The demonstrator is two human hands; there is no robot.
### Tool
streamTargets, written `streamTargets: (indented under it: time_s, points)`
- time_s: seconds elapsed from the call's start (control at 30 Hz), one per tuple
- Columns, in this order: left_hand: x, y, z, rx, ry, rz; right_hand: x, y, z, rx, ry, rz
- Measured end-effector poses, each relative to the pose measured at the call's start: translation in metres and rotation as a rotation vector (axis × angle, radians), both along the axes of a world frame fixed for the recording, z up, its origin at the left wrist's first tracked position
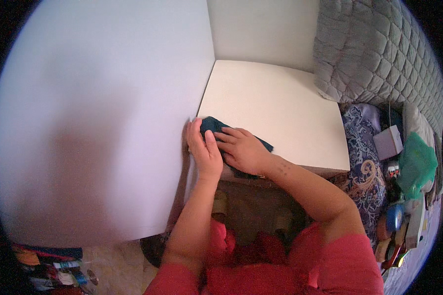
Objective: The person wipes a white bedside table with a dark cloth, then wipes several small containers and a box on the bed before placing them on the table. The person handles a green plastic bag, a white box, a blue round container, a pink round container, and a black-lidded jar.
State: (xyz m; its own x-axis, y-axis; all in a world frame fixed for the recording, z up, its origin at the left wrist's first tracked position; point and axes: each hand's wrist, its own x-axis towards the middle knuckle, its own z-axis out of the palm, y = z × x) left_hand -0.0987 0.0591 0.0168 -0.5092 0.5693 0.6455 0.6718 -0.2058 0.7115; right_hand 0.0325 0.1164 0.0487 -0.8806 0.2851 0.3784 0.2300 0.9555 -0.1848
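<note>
A dark teal folded cloth (pixel 264 143) lies at the near left corner of a cream-white flat top (pixel 275 103). My right hand (pixel 244 151) rests on this cloth with its fingers spread and lying flat. At the cloth's left edge is my left hand (pixel 205 156), its fingers stretched upward beside the tall white panel and its thumb apart. The left fingertips come close to the gap between the panel and the top. Part of the cloth is hidden beneath my right hand.
The tall white panel (pixel 147 162) stands along the left. A grey quilted cover (pixel 364 54) hangs at the far right. Along the right side lie a patterned blue cloth (pixel 366 172), a small pale box (pixel 388 143) and a green bag (pixel 418 164). Assorted items (pixel 59 273) sit at the lower left.
</note>
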Motion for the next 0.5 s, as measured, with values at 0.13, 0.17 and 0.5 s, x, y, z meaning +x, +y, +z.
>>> streamTargets:
  time_s: [0.13,0.17,0.5]
  points:
    - [-0.004,-0.006,-0.005,-0.052,0.123,0.014,0.07,-0.009,0.004,-0.008,-0.05,-0.064]
    - [-0.004,-0.008,-0.005,-0.089,0.144,0.039,0.088,-0.01,0.005,-0.028,-0.085,-0.11]
    - [0.009,-0.011,0.012,0.076,-0.351,-0.002,0.085,-0.001,0.026,-0.013,-0.168,-0.276]
